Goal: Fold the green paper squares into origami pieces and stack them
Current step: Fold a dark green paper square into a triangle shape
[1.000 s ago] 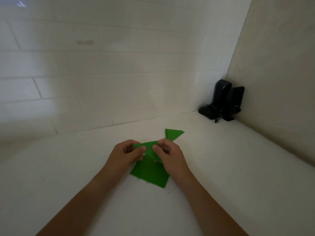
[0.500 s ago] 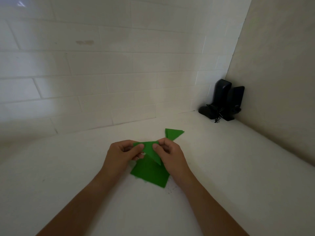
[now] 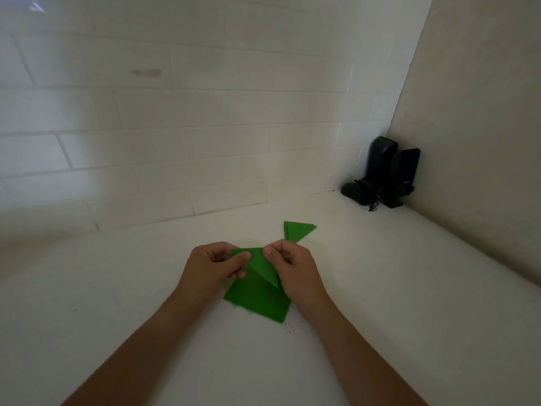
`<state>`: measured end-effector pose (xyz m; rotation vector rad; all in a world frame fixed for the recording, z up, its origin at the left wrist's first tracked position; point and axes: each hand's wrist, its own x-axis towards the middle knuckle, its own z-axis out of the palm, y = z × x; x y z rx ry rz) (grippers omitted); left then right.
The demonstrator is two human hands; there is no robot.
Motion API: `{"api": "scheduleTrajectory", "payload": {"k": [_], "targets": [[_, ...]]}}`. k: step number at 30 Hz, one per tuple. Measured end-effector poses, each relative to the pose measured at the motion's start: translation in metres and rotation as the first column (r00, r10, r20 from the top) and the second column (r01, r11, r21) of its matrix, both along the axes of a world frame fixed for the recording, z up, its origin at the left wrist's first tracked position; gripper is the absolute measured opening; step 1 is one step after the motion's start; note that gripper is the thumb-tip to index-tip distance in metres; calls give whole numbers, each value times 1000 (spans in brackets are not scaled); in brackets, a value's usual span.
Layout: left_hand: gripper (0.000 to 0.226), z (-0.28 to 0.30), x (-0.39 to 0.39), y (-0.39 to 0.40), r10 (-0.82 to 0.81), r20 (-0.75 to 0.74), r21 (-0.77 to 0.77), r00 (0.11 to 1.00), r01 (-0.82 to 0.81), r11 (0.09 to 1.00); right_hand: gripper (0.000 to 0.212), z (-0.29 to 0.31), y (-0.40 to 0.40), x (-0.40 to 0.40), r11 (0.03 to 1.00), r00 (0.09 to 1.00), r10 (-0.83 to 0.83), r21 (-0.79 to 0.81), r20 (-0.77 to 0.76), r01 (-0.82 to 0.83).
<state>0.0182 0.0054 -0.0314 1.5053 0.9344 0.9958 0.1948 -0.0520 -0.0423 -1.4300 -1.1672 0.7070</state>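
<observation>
1. White tiled walls meet at a corner in the upper right of the frame, above a pale counter (image 3: 380,288) where a dark device (image 3: 383,174) with a tangled cord stands against the wall

2. At centre frame, the left hand (image 3: 210,268) and the right hand (image 3: 292,268) both pinch a folded green triangle (image 3: 262,265) along its top edge, thumbs on the near face and fingers curled behind; the triangle's point hangs down toward the lower right

3. Beneath the hands, a flat green paper stack (image 3: 257,303) lies on the counter, partly hidden by the wrists; a finished folded piece (image 3: 297,230) rests just beyond the right hand's knuckles

4. Judged from its thin look, the paper is light, limp and easily creased or torn; it seems best held by its edges and corners with fingertip pressure only, since a firm squeeze would likely leave stray creases

5. Both forearms enter from the bottom of the frame and converge on the triangle, wrists low and close to the counter, hands nearly touching
</observation>
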Motion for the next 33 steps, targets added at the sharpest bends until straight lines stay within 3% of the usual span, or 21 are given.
{"api": "scheduleTrajectory", "payload": {"k": [15, 24, 33], "targets": [[6, 5, 1, -5, 12, 38, -31, 999, -10, 999, 19, 1, -2, -1, 996, 996, 82, 31, 25, -82], [8, 6, -1, -7, -43, -39, 64, 998, 45, 997, 12, 3, -5, -4, 983, 980, 166, 63, 108, -174], [7, 4, -1, -5, -26, -49, 100, 998, 31, 994, 20, -2, 0, -2, 995, 984, 99, 10, 150, -102]]}}
